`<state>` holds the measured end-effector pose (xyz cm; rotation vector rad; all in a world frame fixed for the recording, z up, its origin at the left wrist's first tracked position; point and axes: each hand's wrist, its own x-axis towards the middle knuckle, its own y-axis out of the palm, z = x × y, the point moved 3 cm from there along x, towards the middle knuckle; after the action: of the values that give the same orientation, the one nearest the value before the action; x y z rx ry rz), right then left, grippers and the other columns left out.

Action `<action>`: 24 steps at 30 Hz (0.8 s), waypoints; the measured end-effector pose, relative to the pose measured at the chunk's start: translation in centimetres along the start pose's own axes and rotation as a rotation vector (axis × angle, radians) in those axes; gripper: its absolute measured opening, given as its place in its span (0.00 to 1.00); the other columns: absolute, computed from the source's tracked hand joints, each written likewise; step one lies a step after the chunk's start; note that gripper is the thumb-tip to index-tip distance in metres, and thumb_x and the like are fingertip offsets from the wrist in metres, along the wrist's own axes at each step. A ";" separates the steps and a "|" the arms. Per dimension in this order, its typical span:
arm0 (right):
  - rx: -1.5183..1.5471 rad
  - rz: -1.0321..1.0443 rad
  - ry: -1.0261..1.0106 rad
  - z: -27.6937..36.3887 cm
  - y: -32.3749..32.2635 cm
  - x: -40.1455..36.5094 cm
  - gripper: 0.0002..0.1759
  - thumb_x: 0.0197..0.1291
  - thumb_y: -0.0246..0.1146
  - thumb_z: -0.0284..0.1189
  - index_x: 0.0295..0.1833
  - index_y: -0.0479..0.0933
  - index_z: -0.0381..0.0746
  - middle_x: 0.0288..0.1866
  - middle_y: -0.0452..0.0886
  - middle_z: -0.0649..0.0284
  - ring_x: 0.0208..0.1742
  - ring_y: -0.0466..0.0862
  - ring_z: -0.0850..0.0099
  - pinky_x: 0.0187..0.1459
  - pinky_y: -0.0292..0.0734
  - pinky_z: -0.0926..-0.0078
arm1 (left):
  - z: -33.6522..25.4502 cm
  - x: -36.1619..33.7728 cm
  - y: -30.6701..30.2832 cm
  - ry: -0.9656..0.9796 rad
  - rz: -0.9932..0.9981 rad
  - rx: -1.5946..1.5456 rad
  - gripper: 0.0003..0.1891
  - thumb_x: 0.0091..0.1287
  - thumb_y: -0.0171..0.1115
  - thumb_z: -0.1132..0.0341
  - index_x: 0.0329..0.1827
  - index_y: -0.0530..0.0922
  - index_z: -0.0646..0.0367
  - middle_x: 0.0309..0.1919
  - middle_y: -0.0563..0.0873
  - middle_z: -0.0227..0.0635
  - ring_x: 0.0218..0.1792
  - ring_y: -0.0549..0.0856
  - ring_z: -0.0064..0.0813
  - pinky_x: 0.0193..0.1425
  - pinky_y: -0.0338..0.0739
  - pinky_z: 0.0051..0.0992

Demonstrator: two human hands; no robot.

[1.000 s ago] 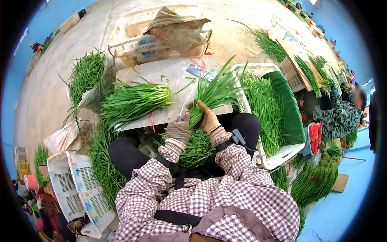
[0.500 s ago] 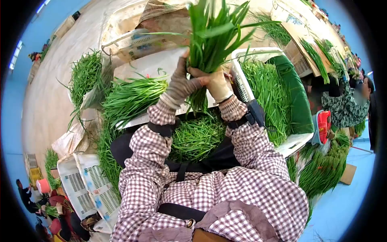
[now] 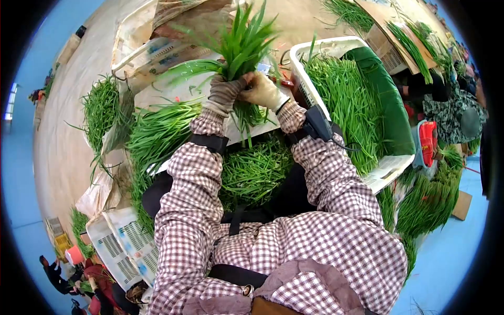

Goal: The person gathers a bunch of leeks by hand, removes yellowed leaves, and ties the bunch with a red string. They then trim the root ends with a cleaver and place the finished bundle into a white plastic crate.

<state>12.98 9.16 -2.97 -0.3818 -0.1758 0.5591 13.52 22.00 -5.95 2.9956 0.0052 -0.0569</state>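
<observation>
A bunch of garlic chives [image 3: 242,50] stands upright in front of me, its leafy ends fanned out at the top and some leaves drooping left. My left hand [image 3: 224,95], in a grey-brown glove, is closed around the bunch. My right hand [image 3: 264,92], in a cream glove, presses its curled fingers against the bunch from the right; its fingertips are partly hidden. Below both hands, a heap of loose green leaves [image 3: 257,176] lies at my lap. To the left, a pile of chives [image 3: 165,125] rests on a white board [image 3: 157,97].
A white crate [image 3: 299,52] filled with chives and lined with green cloth [image 3: 386,105] stands on the right. Further left is an open sack of chives [image 3: 102,113]. White crates [image 3: 118,247] lie at lower left. Other people work at both far sides.
Both hands and the bunch have come lower and slightly left in view. The bunch's leaves now spread wider, with several drooping left. My right hand has turned more sideways against the bunch.
</observation>
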 end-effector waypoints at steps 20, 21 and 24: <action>-0.256 -0.126 -0.035 -5.5 9.6 -10.7 0.14 0.59 0.57 0.42 0.43 0.75 0.43 0.29 0.80 0.53 0.33 0.80 0.52 0.35 0.74 0.57 | -16.0 -11.3 -13.5 0.402 -0.217 -0.620 0.07 0.64 0.57 0.70 0.29 0.68 0.55 0.24 0.71 0.27 0.28 0.72 0.24 0.40 0.71 0.25; -0.343 -0.061 -0.022 -4.9 9.6 -11.3 0.14 0.61 0.54 0.43 0.40 0.75 0.43 0.28 0.79 0.52 0.32 0.79 0.51 0.34 0.73 0.55 | -16.6 -11.9 -15.5 0.423 -0.173 -0.646 0.08 0.64 0.56 0.70 0.28 0.67 0.55 0.24 0.71 0.27 0.28 0.72 0.24 0.41 0.72 0.25; -0.819 0.439 0.117 -8.9 11.9 -13.2 0.15 0.61 0.53 0.43 0.38 0.81 0.46 0.34 0.83 0.57 0.37 0.84 0.60 0.39 0.78 0.62 | -18.9 -14.7 -20.0 0.504 -0.188 -0.640 0.09 0.66 0.53 0.71 0.26 0.67 0.55 0.23 0.72 0.27 0.28 0.73 0.24 0.43 0.73 0.27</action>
<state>-1.46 8.47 -16.59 -1.2673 -0.2051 0.8845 -0.54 44.52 10.39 2.2870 0.2977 0.5648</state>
